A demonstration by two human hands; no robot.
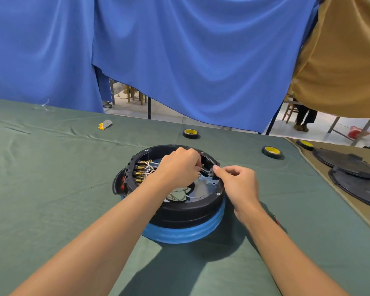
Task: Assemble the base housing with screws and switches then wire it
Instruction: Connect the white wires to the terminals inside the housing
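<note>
**A:** What are the fingers of the right hand (238,182) doing?

**B:** Thumb and forefinger are pinching closed on a small black plastic switch block (212,175). It is sitting against the inner right wall of the round black plastic base housing (186,210).

**A:** And the left hand (177,165)?

**B:** Its fingers are curling tightly over what looks like a small metal wire end (202,166), just inside the housing's far right rim. The knuckles are partly hiding the hold.

**A:** Which way is the join lying?

**B:** The wire end is sitting just left of the block, almost touching it. So the left hand is the nearer one, and I judge the coming push is running rightward into the block while the right hand is bracing it.

**A:** Anything further out?

**B:** Brass terminals with white wires (144,169) are lining the housing's inner left wall. A black tape roll with a yellow core (190,133) is lying beyond the housing's far rim on the green cloth worktop (51,189).
</note>
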